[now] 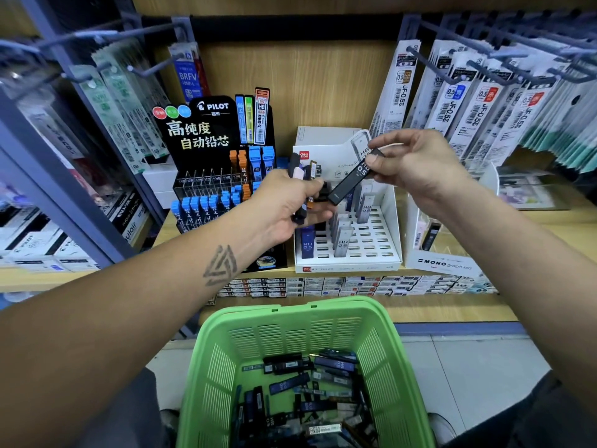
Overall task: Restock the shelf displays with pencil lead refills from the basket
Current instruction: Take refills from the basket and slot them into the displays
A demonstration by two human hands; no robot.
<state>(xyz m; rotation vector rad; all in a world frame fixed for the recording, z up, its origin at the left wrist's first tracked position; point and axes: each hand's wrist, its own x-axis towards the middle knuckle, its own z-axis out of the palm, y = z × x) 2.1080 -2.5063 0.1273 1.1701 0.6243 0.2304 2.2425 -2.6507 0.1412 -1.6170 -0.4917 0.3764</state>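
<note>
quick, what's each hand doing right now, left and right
Left hand: closed around a bunch of lead refill cases.
Right hand: fingers pinching one black 0.5 refill case.

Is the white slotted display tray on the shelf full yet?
No, partly filled. The white display tray holds a few upright HB 0.5 refill cases toward its left and back; many slots on its right and front are empty.

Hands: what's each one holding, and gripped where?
Right hand pinches one black lead refill case at its upper end, between thumb and fingers. Left hand fists a bundle of refill cases around their middles.
</note>
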